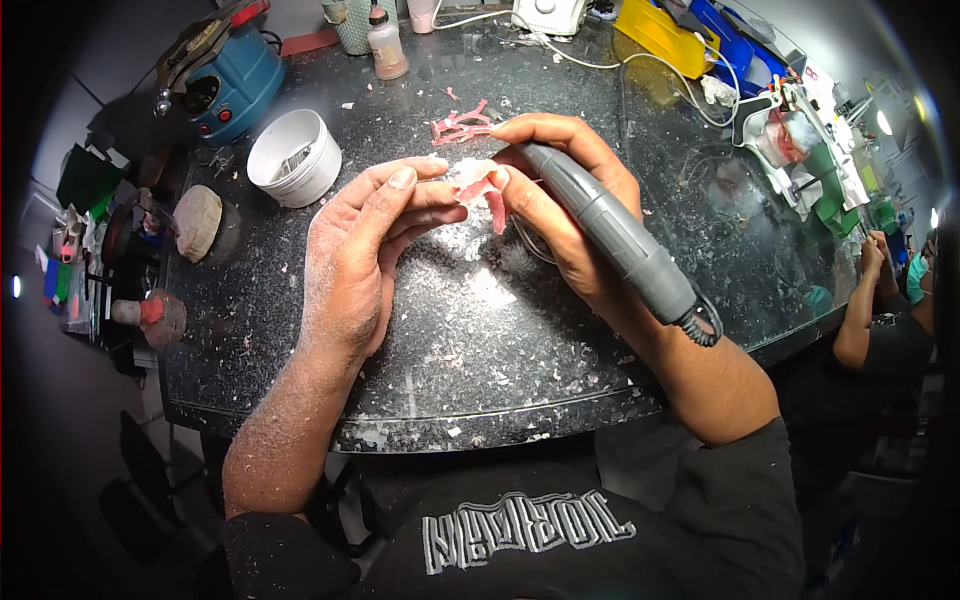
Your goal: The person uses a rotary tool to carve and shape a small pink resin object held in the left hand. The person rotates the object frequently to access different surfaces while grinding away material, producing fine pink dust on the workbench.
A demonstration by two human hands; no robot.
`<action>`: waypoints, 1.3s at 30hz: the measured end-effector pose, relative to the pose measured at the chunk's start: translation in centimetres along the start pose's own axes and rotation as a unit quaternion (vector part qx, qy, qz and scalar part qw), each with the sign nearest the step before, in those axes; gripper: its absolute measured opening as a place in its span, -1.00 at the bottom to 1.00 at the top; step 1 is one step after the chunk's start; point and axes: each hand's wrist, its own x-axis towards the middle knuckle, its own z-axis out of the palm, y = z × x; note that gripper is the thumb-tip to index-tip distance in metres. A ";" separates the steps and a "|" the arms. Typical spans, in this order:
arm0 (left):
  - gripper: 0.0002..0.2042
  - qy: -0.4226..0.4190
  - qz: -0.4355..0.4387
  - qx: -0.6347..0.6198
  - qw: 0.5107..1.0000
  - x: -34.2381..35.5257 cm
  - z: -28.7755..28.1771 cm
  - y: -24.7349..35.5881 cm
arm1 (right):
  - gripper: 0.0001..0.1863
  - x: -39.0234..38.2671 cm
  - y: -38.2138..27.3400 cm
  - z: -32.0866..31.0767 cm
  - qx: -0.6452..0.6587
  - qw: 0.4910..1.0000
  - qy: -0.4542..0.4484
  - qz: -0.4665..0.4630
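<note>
Dusted with white powder, my left hand (pixel 345 245) pinches a thin pink and whitish piece, like denture acrylic (pixel 495 210), between thumb and fingers. My right hand (pixel 560 215) is closed around a grey rotary handpiece (pixel 625 240), its coiled cord end slanting down to the right. The right thumb also touches the pink piece. The handpiece's working tip is hidden behind the right fingers. Just beyond the hands, a branching pink offcut (pixel 460 127) lies on the dark, dust-strewn bench (pixel 450 370).
A white tub (pixel 318 180) with thin metal bits stands left, near a pale plaster disc (pixel 197 222) and a blue machine (pixel 235 90). Behind are a bottle (pixel 388 55), a cable and a yellow bin (pixel 655 38). An articulator (pixel 800 190) stands right; another person's arm (pixel 855 310) is beyond.
</note>
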 end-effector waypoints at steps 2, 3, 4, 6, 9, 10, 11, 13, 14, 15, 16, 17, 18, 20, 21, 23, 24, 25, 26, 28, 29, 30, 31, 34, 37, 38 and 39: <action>-0.69 -0.011 0.009 0.022 1.000 -0.2 0.1 0.2 | -0.73 -0.1 -0.2 0.1 -0.009 1.000 -0.001 0.010; -0.70 -0.016 0.014 0.032 0.999 -0.3 0.2 0.2 | -0.73 -0.1 -0.3 0.1 -0.013 1.000 -0.001 0.015; -0.71 -0.010 0.013 0.036 0.999 -0.4 0.4 0.2 | -0.73 -0.1 -0.1 0.1 -0.040 0.999 -0.003 -0.009; -0.73 0.002 0.011 0.044 0.999 -0.4 0.8 0.2 | -0.71 0.0 0.5 0.0 -0.092 0.994 -0.007 -0.058; -0.74 0.001 -0.027 -0.008 1.000 -0.2 0.0 0.3 | -0.69 -0.1 -0.3 0.2 -0.027 0.999 -0.014 0.017; -0.73 0.007 -0.032 -0.031 0.999 -0.2 -0.3 0.3 | -0.69 -0.1 -0.2 0.2 -0.018 1.000 -0.016 0.015; -0.72 0.013 -0.036 -0.054 0.998 -0.1 -0.6 0.2 | -0.69 0.0 0.1 0.2 -0.008 1.000 -0.018 0.012; -0.71 0.008 -0.036 -0.091 0.995 0.0 -0.6 0.3 | -0.69 0.0 0.3 0.2 0.012 1.000 -0.023 0.017; -0.71 -0.003 -0.031 -0.105 0.994 0.0 -0.1 0.5 | -0.70 -0.1 0.3 0.1 0.023 0.999 -0.025 0.025; -0.70 -0.013 -0.026 -0.119 0.992 0.1 0.3 0.6 | -0.70 -0.2 0.3 0.0 0.034 0.998 -0.028 0.034; -0.70 -0.014 0.007 -0.085 0.996 0.0 0.7 0.6 | -0.70 -0.3 0.3 0.1 0.049 0.998 -0.026 0.034; -0.68 -0.014 0.039 -0.052 0.998 -0.2 1.2 0.4 | -0.69 -0.4 0.1 0.3 0.065 0.997 -0.025 0.034; -0.67 -0.015 0.072 -0.018 0.997 -0.4 1.6 0.3 | -0.69 -0.5 -0.1 0.4 0.080 0.996 -0.023 0.035; -0.61 -0.005 0.067 0.022 0.998 -0.9 1.7 0.2 | -0.66 -0.8 -0.7 0.7 0.104 0.990 -0.055 0.073; -0.61 0.005 0.061 0.049 0.997 -1.1 1.8 0.3 | -0.65 -0.9 -0.9 0.8 0.116 0.987 -0.070 0.091; -0.63 0.011 0.093 0.066 0.993 -0.9 1.3 -0.3 | -0.65 -0.8 -0.5 0.9 0.094 0.990 -0.062 0.084; -0.63 0.014 0.109 0.075 0.991 -0.8 1.1 -0.5 | -0.65 -0.8 -0.6 1.0 0.085 0.991 -0.049 0.089; -0.65 0.024 0.100 0.090 0.991 -0.8 1.0 -0.4 | -0.65 -0.8 -0.7 0.9 0.074 0.992 -0.034 0.095; -0.66 0.035 0.091 0.104 0.990 -0.8 1.1 -0.1 | -0.66 -0.6 -0.9 0.8 0.094 0.992 -0.033 0.079; -0.70 0.045 0.072 0.144 0.986 -1.0 0.9 0.4 | -0.64 -0.4 -0.6 0.0 0.007 0.999 -0.032 0.006; -0.70 0.050 0.072 0.158 0.984 -1.1 1.0 0.7 | -0.63 -0.3 -0.8 -0.1 -0.013 0.999 -0.026 -0.029; -0.70 0.055 0.072 0.172 0.981 -1.1 1.2 0.9 | -0.62 0.0 -0.9 -0.6 -0.096 0.992 -0.032 -0.078; -0.70 0.061 0.071 0.186 0.978 -1.3 1.3 1.1 | -0.63 0.2 -1.3 -0.9 -0.140 0.982 -0.056 -0.117; -0.70 0.079 0.092 0.178 0.976 -1.2 1.4 1.0 | -0.65 -0.4 -2.3 -0.3 -0.130 0.981 -0.041 -0.137; -0.71 0.080 0.068 0.204 0.973 -1.4 1.4 1.3 | -0.69 -1.6 -1.9 1.3 -0.014 0.995 0.002 -0.094; -0.70 0.098 0.073 0.189 0.974 -1.4 1.6 0.9 | -0.70 -1.6 -1.5 1.4 -0.040 0.992 0.000 -0.123; -0.70 0.095 0.076 0.193 0.974 -1.5 1.5 0.7 | -0.70 -1.6 -1.1 1.4 -0.061 0.987 -0.014 -0.145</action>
